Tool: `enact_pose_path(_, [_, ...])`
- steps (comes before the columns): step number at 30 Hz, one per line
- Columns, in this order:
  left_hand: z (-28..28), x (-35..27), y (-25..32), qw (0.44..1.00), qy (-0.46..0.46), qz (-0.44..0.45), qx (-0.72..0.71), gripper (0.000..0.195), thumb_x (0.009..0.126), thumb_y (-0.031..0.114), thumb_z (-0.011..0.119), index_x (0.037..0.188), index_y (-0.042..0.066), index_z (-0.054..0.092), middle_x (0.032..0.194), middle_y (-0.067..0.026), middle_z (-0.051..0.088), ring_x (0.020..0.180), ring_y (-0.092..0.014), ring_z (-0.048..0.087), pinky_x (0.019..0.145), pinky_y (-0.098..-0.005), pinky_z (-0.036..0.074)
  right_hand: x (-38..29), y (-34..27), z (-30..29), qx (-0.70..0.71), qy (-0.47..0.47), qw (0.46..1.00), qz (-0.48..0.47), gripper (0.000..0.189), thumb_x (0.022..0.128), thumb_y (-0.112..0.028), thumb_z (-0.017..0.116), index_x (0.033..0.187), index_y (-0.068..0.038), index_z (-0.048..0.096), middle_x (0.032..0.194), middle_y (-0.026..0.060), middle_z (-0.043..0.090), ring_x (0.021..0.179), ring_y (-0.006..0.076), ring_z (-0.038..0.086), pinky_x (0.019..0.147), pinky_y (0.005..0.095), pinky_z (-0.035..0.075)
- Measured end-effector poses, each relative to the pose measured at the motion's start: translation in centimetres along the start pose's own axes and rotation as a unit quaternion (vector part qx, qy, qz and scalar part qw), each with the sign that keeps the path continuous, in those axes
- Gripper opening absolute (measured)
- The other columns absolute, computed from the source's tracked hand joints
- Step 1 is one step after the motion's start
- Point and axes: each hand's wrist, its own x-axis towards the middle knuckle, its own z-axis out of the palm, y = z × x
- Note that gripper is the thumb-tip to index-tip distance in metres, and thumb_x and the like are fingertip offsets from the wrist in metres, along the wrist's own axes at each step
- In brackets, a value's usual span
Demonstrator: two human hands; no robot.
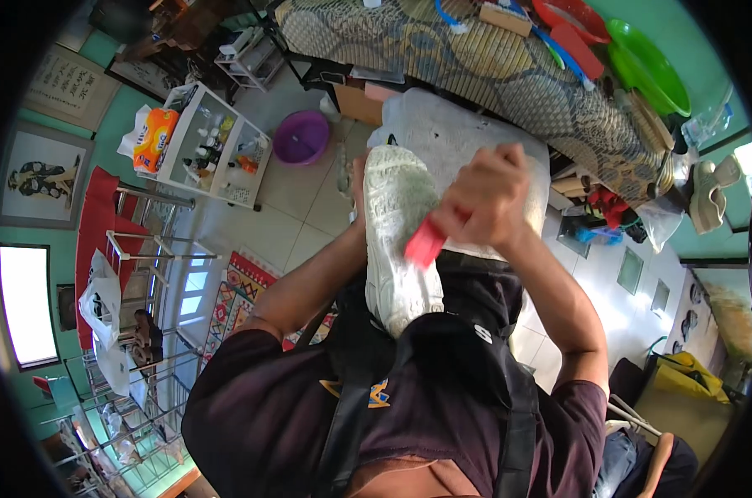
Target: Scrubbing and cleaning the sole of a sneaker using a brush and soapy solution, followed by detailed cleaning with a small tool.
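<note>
A white shoe (401, 218) is held up before my chest, its sole facing the camera. My left hand (358, 187) grips it from the far side, mostly hidden behind the sole. In my right hand (485, 196) is a red block-shaped tool (431, 243), perhaps a brush, blurred and lying against or just over the middle of the sole. Beyond the shoe, a pale cloth (475, 131) covers a low surface.
A patterned covered surface (426, 50) across the top bears brushes, a red basin (575, 18) and a green basin (650, 65). Left are a purple basin (301, 138) and a white shelf (211, 149). Another person's arm (659, 464) shows at lower right.
</note>
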Motion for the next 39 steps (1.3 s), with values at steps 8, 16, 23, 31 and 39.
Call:
enact_pose_path(8, [-1.8, 3.2, -2.1, 0.995, 0.001, -0.098, -0.009, 0.051, 0.104, 0.054, 0.036, 0.104, 0.010, 0.064, 0.091, -0.0084, 0.065, 0.094, -0.026, 0.066, 0.085, -0.0444, 0.056, 0.7, 3.8, 0.4, 0.027, -0.045, 0.994, -0.096, 0.018, 0.040, -0.028, 0.064, 0.050, -0.019, 0.053, 0.053, -0.0055, 0.047, 0.060, 0.0166, 0.052, 0.067, 0.0392, 0.038])
enact_pose_path(16, [-3.6, 4.7, -4.7, 0.987, -0.003, -0.158, -0.033, 0.051, 0.103, 0.054, 0.036, 0.104, 0.011, 0.064, 0.090, -0.0082, 0.064, 0.094, -0.025, 0.066, 0.085, -0.0443, 0.056, 0.2, 4.1, 1.9, 0.040, -0.065, 0.992, -0.096, 0.023, 0.047, -0.023, 0.066, 0.052, -0.018, 0.045, 0.053, -0.0041, 0.040, 0.058, 0.0159, 0.049, 0.066, 0.0371, 0.035])
enact_pose_path(23, [-4.1, 6.7, -4.7, 0.984, -0.035, -0.105, -0.141, 0.052, 0.103, 0.055, 0.037, 0.104, 0.010, 0.064, 0.090, -0.0087, 0.064, 0.094, -0.026, 0.066, 0.085, -0.0446, 0.056, 0.5, 3.0, 2.9, 0.050, -0.060, 0.997, -0.022, 0.012, 0.047, -0.020, 0.066, 0.053, -0.016, 0.056, 0.053, -0.0017, 0.048, 0.062, 0.0182, 0.054, 0.064, 0.0380, 0.037])
enact_pose_path(31, [-5.0, 6.5, -5.4, 0.956, -0.074, -0.067, -0.274, 0.053, 0.102, 0.056, 0.038, 0.105, 0.010, 0.064, 0.090, -0.0093, 0.064, 0.094, -0.026, 0.066, 0.085, -0.0451, 0.056, 0.8, 2.7, 3.4, -0.007, -0.010, 0.998, 0.060, 0.009, 0.051, -0.014, 0.069, 0.049, -0.014, 0.060, 0.050, 0.0015, 0.055, 0.051, 0.0206, 0.052, 0.061, 0.0368, 0.037])
enact_pose_path(39, [-5.8, 8.1, -5.6, 0.913, -0.132, -0.041, -0.383, 0.055, 0.102, 0.057, 0.038, 0.106, 0.010, 0.064, 0.090, -0.0099, 0.064, 0.094, -0.027, 0.066, 0.085, -0.0456, 0.056, 0.8, 6.9, 5.4, -0.209, -0.031, 0.963, 0.170, 0.013, 0.056, -0.022, 0.073, 0.049, -0.015, 0.064, 0.050, 0.0008, 0.059, 0.055, 0.0183, 0.060, 0.062, 0.0362, 0.042])
